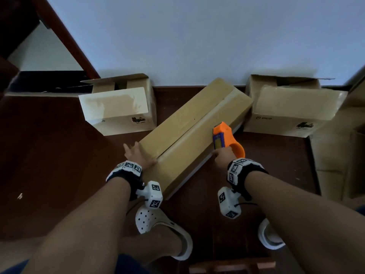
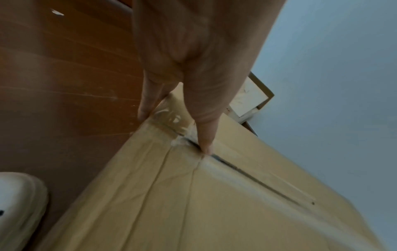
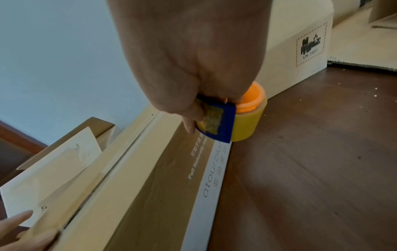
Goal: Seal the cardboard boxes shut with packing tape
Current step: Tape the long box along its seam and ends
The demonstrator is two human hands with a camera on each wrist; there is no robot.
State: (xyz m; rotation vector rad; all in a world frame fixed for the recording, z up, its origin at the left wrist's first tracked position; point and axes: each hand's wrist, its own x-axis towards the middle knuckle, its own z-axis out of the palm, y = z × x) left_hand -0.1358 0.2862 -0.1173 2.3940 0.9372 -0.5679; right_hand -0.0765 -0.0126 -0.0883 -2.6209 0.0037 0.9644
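A long brown cardboard box (image 1: 189,133) lies diagonally on the dark wooden floor, its top flaps closed along a centre seam (image 2: 247,171). My left hand (image 1: 136,155) lies flat with straight fingers on the box's near end, the thumb (image 2: 206,135) pressing the taped seam. My right hand (image 1: 221,153) grips an orange and blue tape dispenser (image 1: 225,137) with a yellowish tape roll (image 3: 247,122), held at the box's right side edge. The long box (image 3: 150,169) shows white lettering on that side.
Two paler boxes with raised flaps stand against the wall, one at the left (image 1: 118,107) and one at the right (image 1: 288,107). More flat cardboard (image 1: 339,147) lies far right. My feet in white clogs (image 1: 158,224) stand just behind the long box.
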